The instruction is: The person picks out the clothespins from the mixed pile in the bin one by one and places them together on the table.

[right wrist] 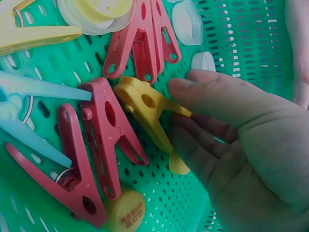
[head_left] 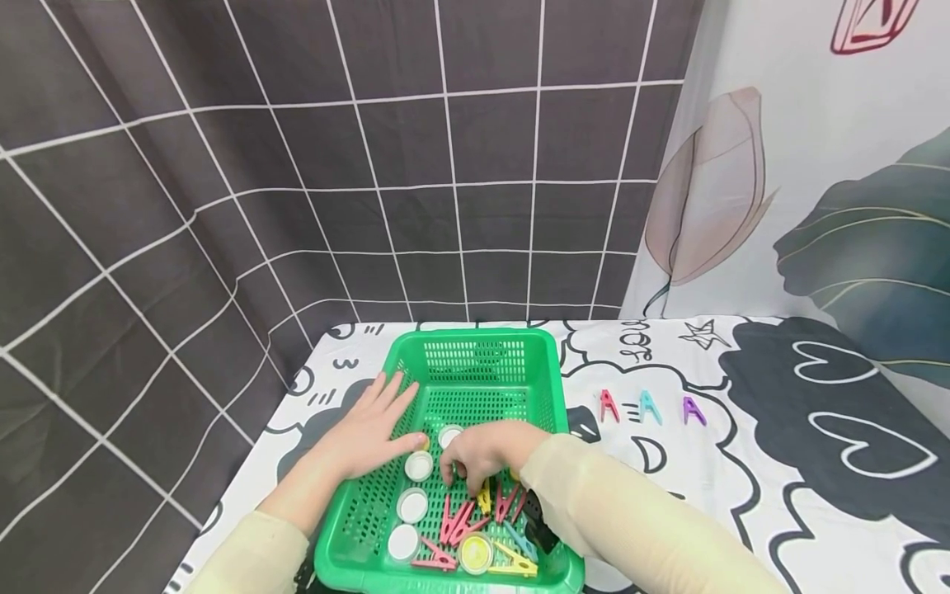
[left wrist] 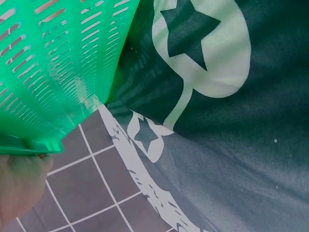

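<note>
My right hand (head_left: 482, 452) reaches down into a green basket (head_left: 552, 404). Its thumb and curled fingers close around one leg of a yellow clothespin (right wrist: 145, 104), as the right wrist view shows; how firmly is hard to see. My left hand (head_left: 374, 433) rests on the basket's left rim, fingers spread and fairly straight. Beside the yellow clothespin lie red clothespins (right wrist: 104, 135) and a blue clothespin (right wrist: 31, 106). White bottle caps (head_left: 412, 505) line the basket's left side. Near its front is a round yellow cap (head_left: 475, 553). A second yellow clothespin (head_left: 515, 563) lies close by.
On the patterned cloth (head_left: 668, 495) right of the basket, a red clothespin (head_left: 609, 406), a light blue clothespin (head_left: 649, 407) and a purple clothespin (head_left: 693, 410) form a row. A dark gridded curtain (head_left: 490, 223) hangs behind the table.
</note>
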A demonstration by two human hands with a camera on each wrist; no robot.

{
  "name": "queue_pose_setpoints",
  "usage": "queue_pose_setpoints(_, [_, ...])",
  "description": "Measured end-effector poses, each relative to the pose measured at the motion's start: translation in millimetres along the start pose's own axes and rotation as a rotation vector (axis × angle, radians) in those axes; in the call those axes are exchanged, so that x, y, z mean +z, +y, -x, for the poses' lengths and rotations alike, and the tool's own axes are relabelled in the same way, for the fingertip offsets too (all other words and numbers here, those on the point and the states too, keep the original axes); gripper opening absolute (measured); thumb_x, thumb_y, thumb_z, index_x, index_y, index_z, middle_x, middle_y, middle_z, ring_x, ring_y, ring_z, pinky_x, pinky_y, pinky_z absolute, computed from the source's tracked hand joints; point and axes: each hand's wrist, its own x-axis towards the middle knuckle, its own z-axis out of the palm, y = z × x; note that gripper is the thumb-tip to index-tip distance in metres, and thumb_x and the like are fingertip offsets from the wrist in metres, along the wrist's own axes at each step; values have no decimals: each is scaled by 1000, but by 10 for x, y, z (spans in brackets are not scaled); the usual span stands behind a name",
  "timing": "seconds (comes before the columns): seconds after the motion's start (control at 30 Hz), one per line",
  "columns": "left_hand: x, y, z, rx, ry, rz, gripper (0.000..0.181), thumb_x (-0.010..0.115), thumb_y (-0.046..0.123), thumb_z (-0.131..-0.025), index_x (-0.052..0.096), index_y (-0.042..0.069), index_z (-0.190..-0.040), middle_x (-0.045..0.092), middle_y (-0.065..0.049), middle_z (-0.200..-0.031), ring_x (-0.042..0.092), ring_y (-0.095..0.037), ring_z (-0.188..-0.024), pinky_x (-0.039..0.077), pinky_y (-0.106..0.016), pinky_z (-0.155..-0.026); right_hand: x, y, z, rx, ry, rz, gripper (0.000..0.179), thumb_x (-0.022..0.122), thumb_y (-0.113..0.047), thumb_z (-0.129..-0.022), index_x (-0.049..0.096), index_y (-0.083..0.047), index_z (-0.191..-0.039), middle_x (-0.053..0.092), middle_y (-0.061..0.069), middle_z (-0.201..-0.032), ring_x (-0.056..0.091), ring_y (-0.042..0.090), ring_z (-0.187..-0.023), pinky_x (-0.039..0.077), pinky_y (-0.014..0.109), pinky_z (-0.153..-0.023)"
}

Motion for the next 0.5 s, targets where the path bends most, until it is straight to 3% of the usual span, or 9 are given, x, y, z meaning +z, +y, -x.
queue_pose_setpoints(0.23, [2, -14, -11, -4, -4, 2, 81, 46, 59, -90, 25, 8, -149, 12, -19, -154, 1, -39, -140, 14, -56, -110, -26, 12, 5, -30, 50, -82, 33, 74, -11, -79, 66, -23, -108, 54, -11, -91, 49, 5, -81, 46, 22, -74])
queue_pose_setpoints(0.4, [4, -12, -13, -5, -22, -2, 80, 47, 57, -91, 24, 8, -149, 11, -19, -154, 0, -38, -141, 13, -55, -110, -26, 12, -9, -57, 79, -186, 35, 74, -11, -79, 65, -18, -112, 57, -11, -99, 52, 3, -91, 46, 21, -82])
queue_pose_setpoints(0.5, [5, -9, -8, -8, -25, 1, 79, 48, 55, -91, 24, 8, -149, 11, -18, -155, 0, -38, -141, 13, -56, -110, -27, 11, -8, -66, 73, -195, 36, 75, -12, -78, 64, -17, -113, 58, -10, -103, 53, 3, -97, 45, 21, -86])
